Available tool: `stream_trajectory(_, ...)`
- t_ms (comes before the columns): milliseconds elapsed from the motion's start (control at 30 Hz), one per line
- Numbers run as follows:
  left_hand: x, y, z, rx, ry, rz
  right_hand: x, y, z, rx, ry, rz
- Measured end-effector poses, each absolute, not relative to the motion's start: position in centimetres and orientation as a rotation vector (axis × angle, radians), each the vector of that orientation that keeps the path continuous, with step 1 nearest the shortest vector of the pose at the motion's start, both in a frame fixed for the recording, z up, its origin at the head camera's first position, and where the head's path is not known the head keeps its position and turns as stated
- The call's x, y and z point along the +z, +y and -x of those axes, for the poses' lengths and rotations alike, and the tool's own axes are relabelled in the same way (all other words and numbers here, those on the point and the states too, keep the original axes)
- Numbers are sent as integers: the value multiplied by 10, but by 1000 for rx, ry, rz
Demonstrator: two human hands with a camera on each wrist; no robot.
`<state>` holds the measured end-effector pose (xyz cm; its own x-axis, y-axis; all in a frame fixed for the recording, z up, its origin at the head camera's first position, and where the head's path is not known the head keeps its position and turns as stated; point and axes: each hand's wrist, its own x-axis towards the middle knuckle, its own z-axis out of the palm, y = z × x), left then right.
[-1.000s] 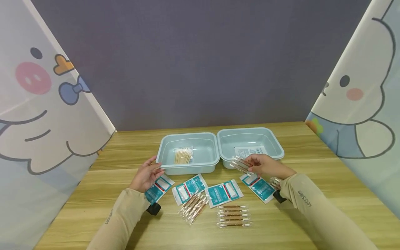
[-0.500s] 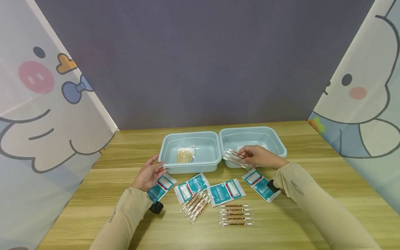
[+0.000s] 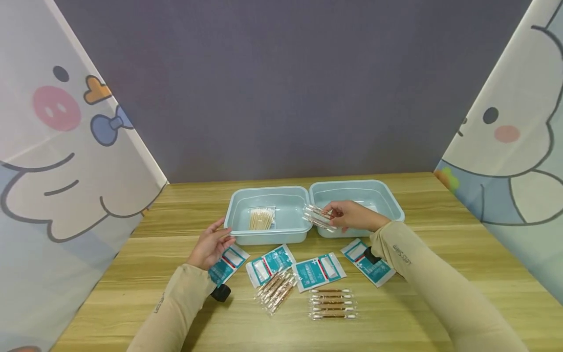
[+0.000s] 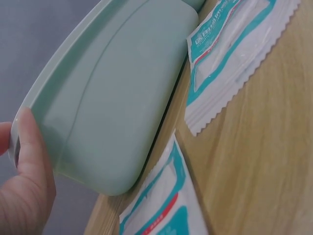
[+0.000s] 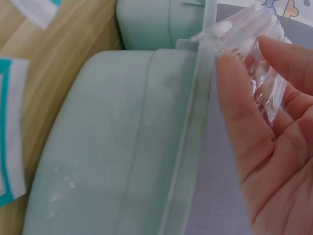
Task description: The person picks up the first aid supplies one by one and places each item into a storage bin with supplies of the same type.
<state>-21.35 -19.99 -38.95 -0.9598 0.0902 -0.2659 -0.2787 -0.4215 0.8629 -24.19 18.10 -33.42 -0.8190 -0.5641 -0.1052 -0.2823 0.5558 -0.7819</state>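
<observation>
At the near left corner of the left light-blue plastic basin (image 3: 268, 238), my left hand (image 3: 211, 246) pinches the rim between thumb and fingers, as the left wrist view also shows. My right hand (image 3: 354, 215) holds a strip of brown-stick cotton swabs (image 3: 317, 217) in clear wrappers. It hovers over the near side of the right basin (image 3: 391, 205), with the swabs reaching toward where the two basins meet. Inside the left basin lies a bag of wooden-stick cotton swabs (image 3: 261, 219). A white packet in the right basin is mostly hidden behind my right hand.
Several teal-and-white dressing packets (image 3: 318, 272) lie on the wooden table (image 3: 396, 313) before the basins. A wrapped swab bundle (image 3: 276, 291) overlaps two of them, and another row of wrapped swabs (image 3: 333, 303) lies nearer me. A grey panel (image 3: 299, 98) stands behind.
My right hand has carried the wrapped swabs leftward, from the right basin's near edge toward the gap between the basins. My left hand keeps its hold on the left basin's rim.
</observation>
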Motion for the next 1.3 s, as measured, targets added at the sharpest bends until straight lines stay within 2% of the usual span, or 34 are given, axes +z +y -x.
stream_trajectory(800, -394, -195, 215, 2418, 1646, 176, -305, 126, 263, -1036, 2407, 884)
stream_trajectory(1300, -391, -203, 212, 2302, 1771, 132, -298, 87, 281, -911, 2462, 883)
